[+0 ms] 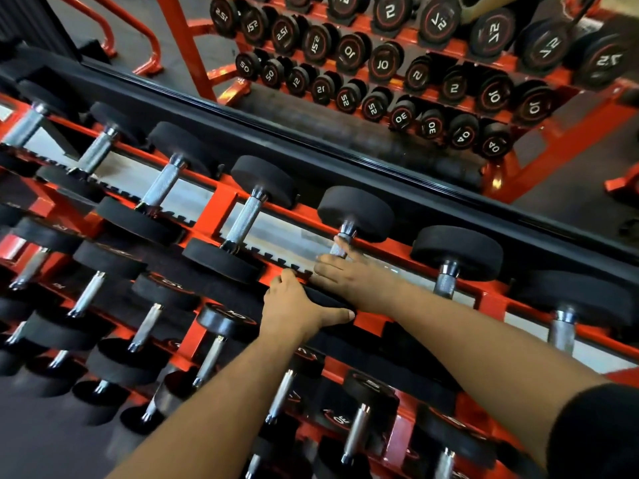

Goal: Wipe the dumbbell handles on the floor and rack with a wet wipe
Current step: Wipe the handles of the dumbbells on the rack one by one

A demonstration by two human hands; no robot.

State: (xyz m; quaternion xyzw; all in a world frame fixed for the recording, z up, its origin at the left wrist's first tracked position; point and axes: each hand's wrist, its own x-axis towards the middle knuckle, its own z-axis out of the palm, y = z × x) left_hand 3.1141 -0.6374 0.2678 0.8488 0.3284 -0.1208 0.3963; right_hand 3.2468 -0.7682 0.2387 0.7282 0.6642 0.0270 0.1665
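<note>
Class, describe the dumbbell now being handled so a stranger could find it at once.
Start at the orange rack below the mirror and follow its top row of dumbbells. The one meant is the dumbbell fifth from the left. It alone has hands on it: the right hand lies on its handle and the left hand grips its near head.

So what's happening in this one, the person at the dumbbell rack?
A person reaches both arms over a red dumbbell rack in front of a mirror. The right hand is on the knurled metal handle of a top-row dumbbell, fingers laid along it. The left hand grips that dumbbell's near black weight head, thumb over its edge. No wet wipe is visible; it may be hidden under the right hand.
</note>
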